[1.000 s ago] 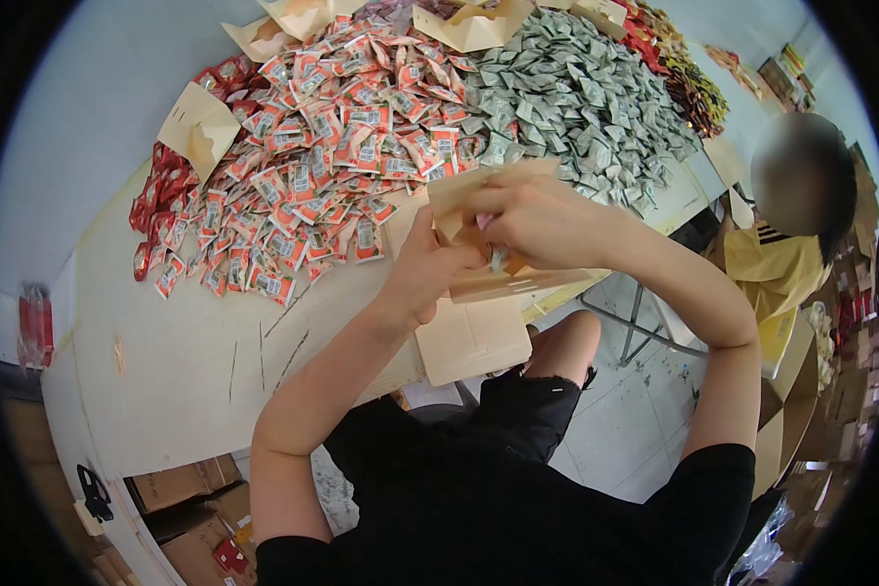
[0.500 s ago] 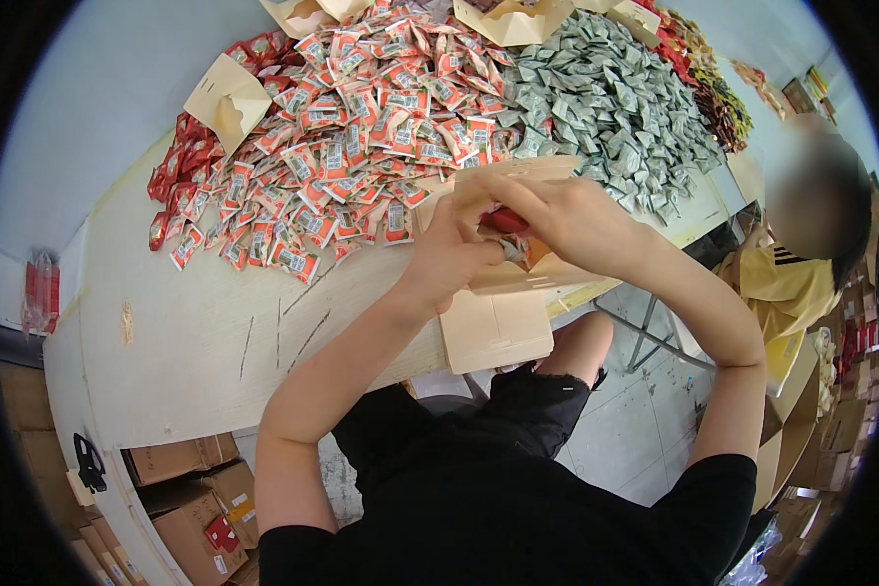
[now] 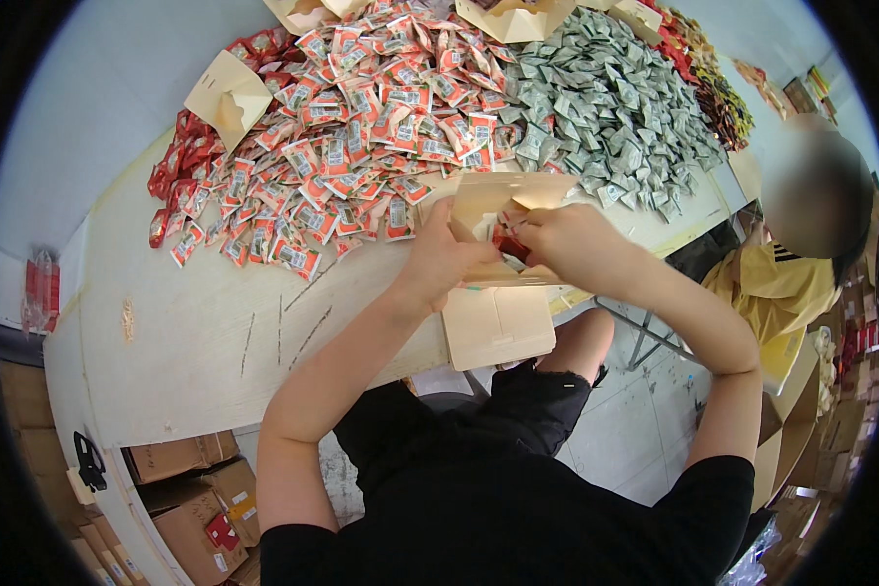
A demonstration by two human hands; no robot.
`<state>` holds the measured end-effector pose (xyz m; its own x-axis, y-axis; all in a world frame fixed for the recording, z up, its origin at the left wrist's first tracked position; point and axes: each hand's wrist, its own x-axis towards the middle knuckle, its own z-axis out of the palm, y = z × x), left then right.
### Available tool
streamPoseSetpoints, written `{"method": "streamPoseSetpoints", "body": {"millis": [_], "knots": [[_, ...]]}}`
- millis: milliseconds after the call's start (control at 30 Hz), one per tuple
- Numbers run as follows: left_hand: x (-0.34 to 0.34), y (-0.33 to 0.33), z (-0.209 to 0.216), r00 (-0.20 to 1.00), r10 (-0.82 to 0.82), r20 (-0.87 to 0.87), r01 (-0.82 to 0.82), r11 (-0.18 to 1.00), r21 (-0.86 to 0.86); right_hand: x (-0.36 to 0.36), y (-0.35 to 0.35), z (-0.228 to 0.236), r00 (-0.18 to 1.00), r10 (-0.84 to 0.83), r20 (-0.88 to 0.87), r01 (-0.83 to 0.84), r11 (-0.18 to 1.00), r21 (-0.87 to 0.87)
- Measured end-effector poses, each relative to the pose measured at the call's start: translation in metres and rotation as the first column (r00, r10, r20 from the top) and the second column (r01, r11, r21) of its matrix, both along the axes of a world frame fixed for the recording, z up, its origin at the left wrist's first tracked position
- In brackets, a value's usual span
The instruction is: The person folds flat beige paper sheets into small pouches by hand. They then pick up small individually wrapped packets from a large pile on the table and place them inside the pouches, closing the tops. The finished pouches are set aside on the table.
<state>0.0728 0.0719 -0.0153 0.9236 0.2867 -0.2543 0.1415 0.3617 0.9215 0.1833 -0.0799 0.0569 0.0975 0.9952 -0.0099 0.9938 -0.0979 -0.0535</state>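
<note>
An open cream cardboard box (image 3: 486, 192) is held at the table's front edge, its back flap raised and a long front flap (image 3: 499, 327) hanging down. My left hand (image 3: 441, 258) is closed on the box's left side, thumb along the opening. My right hand (image 3: 581, 249) reaches in from the right, its curled fingers on a red sachet (image 3: 509, 237) inside; the fingertips are partly hidden. Behind the box lie a large heap of red-and-white sachets (image 3: 361, 137) and, to its right, a heap of grey-green triangular sachets (image 3: 610, 112).
More open cream boxes (image 3: 227, 101) rest on the heaps' edges. Red packets (image 3: 171, 181) lie at the far left, darker packets (image 3: 718, 98) at the far right. A person in yellow (image 3: 776, 288) is on the right. Brown cartons (image 3: 190, 527) sit beneath the white table (image 3: 166, 361).
My right hand has come down from the box's back edge, and its fingers have curled in the opening. The back flap shows more now. The left hand stays on the box.
</note>
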Motion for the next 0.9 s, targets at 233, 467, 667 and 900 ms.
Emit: {"method": "streamPoseSetpoints", "body": {"millis": [233, 467, 667, 900], "knots": [[0.0, -0.003, 0.003, 0.998, -0.042, -0.043, 0.044, 0.997, 0.056, 0.018, 0.017, -0.023, 0.983, -0.14, -0.119, 0.162, 0.966, 0.203], [0.004, -0.006, -0.014, 0.997, 0.062, 0.053, -0.064, 0.997, 0.038, 0.018, 0.019, -0.008, 0.921, -0.128, -0.368, 0.182, 0.976, 0.117], [0.014, -0.005, -0.047, 0.991, 0.068, 0.112, -0.088, 0.979, 0.185, 0.006, 0.017, -0.023, 0.969, 0.048, -0.244, -0.055, 0.998, -0.021], [0.006, 0.011, -0.014, 0.959, 0.187, 0.211, -0.204, 0.977, 0.061, 0.017, 0.001, 0.018, 0.944, -0.214, -0.251, 0.33, 0.584, 0.741]]}}
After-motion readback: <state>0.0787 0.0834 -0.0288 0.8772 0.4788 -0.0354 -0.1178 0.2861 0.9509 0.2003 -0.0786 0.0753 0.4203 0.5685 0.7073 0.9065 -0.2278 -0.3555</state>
